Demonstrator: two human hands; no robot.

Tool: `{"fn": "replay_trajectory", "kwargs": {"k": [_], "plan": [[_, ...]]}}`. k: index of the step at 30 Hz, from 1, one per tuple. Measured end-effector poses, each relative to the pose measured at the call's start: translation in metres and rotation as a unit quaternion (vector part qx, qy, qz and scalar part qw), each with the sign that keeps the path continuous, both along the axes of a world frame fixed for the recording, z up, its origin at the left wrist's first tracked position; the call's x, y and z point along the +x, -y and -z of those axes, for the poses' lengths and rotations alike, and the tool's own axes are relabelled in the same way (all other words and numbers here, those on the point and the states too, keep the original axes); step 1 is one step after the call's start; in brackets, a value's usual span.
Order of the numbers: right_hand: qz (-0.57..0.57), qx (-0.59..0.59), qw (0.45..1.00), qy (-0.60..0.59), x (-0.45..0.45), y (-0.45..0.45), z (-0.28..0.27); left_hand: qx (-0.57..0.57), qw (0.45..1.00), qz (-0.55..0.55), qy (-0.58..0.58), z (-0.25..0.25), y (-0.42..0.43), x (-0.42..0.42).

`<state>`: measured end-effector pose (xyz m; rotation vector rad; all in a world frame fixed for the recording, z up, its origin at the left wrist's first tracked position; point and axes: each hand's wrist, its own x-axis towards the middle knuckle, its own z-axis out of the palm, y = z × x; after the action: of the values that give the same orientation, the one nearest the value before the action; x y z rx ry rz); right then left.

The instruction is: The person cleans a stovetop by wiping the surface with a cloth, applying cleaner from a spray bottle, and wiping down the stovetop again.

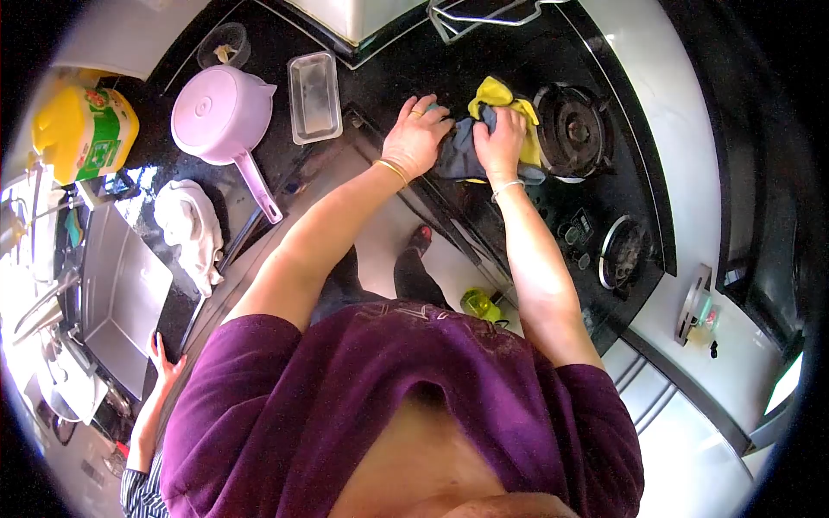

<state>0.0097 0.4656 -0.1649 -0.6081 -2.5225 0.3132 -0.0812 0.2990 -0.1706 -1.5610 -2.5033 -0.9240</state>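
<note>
My right hand (501,145) presses on a grey and yellow cloth (460,155) that lies bunched on the black counter, just left of a gas burner (573,129). Its fingers are closed over the cloth, and yellow folds stick out beyond the knuckles. Beside it, my left hand (416,138) rests on the counter near the cloth's left edge with its fingers curled. A bit of teal shows at those fingertips, too small to name. A clear rectangular tray (314,99) sits to the left of my left hand.
Farther left stand an upturned pink saucepan (211,112), a clear round bowl (224,45), a yellow jug (91,129) and a white cloth (188,229) near the sink (129,293). Another person's hand (164,363) touches the counter edge. A second burner (623,252) lies at right.
</note>
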Motion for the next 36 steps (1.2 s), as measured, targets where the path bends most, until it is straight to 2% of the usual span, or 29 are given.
{"fn": "replay_trajectory", "kwargs": {"k": [5, 9, 12, 15, 16, 18, 20, 22, 23, 27, 34, 36], "plan": [[-0.036, -0.028, 0.999, 0.017, 0.027, 0.029, -0.004, 0.052, 0.998, -0.023, 0.005, 0.010, -0.003, -0.001], [-0.052, -0.006, 0.998, 0.025, 0.041, 0.042, -0.004, 0.082, 0.995, -0.032, 0.035, 0.007, -0.009, -0.003], [-0.048, -0.015, 0.999, 0.020, 0.041, 0.042, -0.004, 0.057, 0.997, -0.052, 0.031, 0.001, -0.022, -0.002], [-0.056, -0.007, 0.998, -0.001, 0.039, 0.040, -0.007, -0.041, 0.991, -0.112, 0.059, -0.012, -0.035, 0.001], [-0.060, -0.004, 0.998, -0.015, 0.039, 0.042, -0.009, -0.041, 0.991, -0.110, 0.058, -0.014, -0.037, -0.001], [-0.056, -0.011, 0.998, -0.006, 0.040, 0.044, -0.012, -0.137, 0.977, -0.112, 0.115, -0.017, -0.041, -0.009], [-0.055, -0.045, 0.997, 0.006, 0.038, 0.046, -0.017, -0.141, 0.978, -0.108, 0.110, -0.019, -0.039, -0.014], [-0.060, -0.031, 0.998, 0.014, 0.035, 0.048, -0.024, -0.134, 0.978, -0.121, 0.099, -0.015, -0.040, -0.021], [-0.065, -0.017, 0.997, 0.023, 0.035, 0.049, -0.025, -0.047, 0.988, -0.135, 0.061, -0.008, -0.037, -0.022], [-0.093, 0.034, 0.990, 0.097, 0.033, 0.041, -0.019, 0.029, 0.990, -0.137, -0.004, -0.001, -0.032, -0.028], [-0.070, 0.081, 0.983, 0.153, 0.001, 0.027, -0.029, 0.015, 0.990, -0.141, 0.000, 0.003, -0.032, -0.030], [-0.074, 0.107, 0.977, 0.172, -0.009, 0.019, -0.028, 0.022, 0.985, -0.162, 0.045, 0.003, -0.033, -0.031]]}}
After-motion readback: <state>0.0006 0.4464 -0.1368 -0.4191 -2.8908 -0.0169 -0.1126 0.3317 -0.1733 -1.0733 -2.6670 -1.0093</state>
